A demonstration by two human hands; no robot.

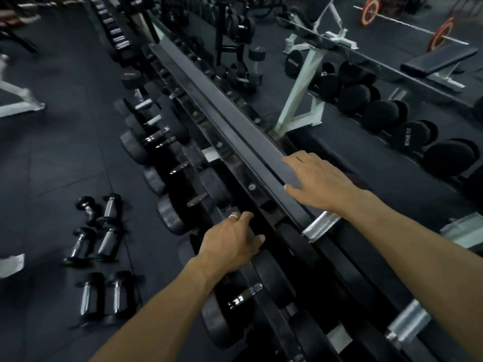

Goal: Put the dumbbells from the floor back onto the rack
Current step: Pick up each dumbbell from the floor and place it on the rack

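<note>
Six small dumbbells (100, 253) are left in pairs on the floor (52, 165), well apart from both hands. Right hand (317, 182) is laid flat on the rack (235, 121) top rail, fingers straight. Left hand (231, 240) is rested on a lower rail; fingertips are hidden, so grip cannot be told. Risk: a free slot is hard to confirm through motion blur, so a dumbbell may be misplaced and roll off.

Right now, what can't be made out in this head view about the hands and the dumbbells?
- Left hand: fingertips hidden behind the rack; grip unclear.
- Floor dumbbells: weight markings blurred, too small.
- Racked dumbbell: partly covered by the left forearm.
- Right hand: rests flat on the rail; the underside is hidden.
</note>
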